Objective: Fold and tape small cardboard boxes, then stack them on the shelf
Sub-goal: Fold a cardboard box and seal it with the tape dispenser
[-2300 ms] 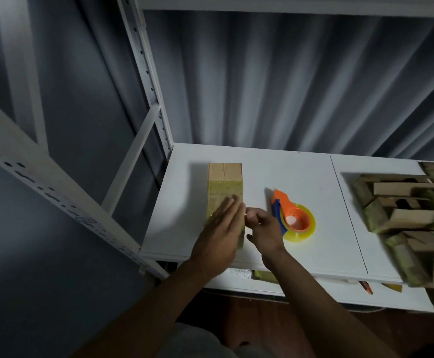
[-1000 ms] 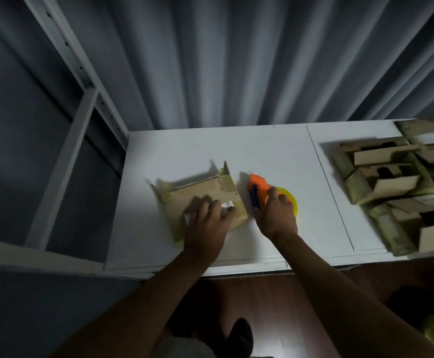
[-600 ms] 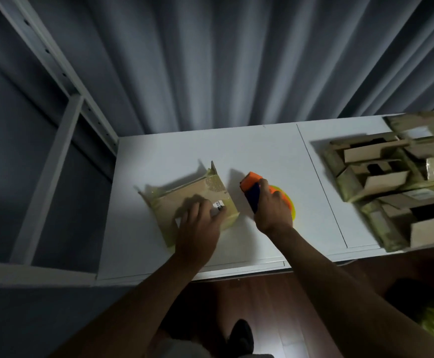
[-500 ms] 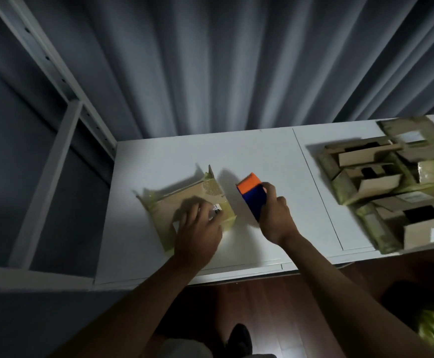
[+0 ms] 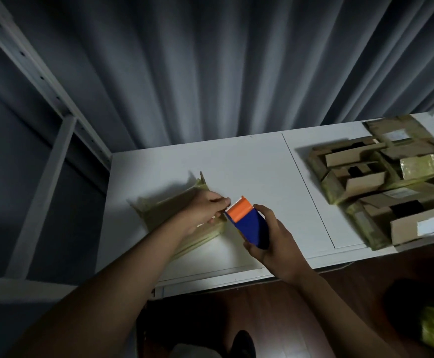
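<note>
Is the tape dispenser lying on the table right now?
No, the right hand holds the tape dispenser lifted off the table, beside the cardboard box.

A small cardboard box, flattened-looking and wrapped in yellowish tape, lay on the white shelf board with 1 corner flap standing up at its far end. An orange-and-blue tape dispenser was raised just off the box's right end, orange head tilted toward it. At the board's right end sat a pile of cardboard boxes, several with open flaps and white labels.
</note>
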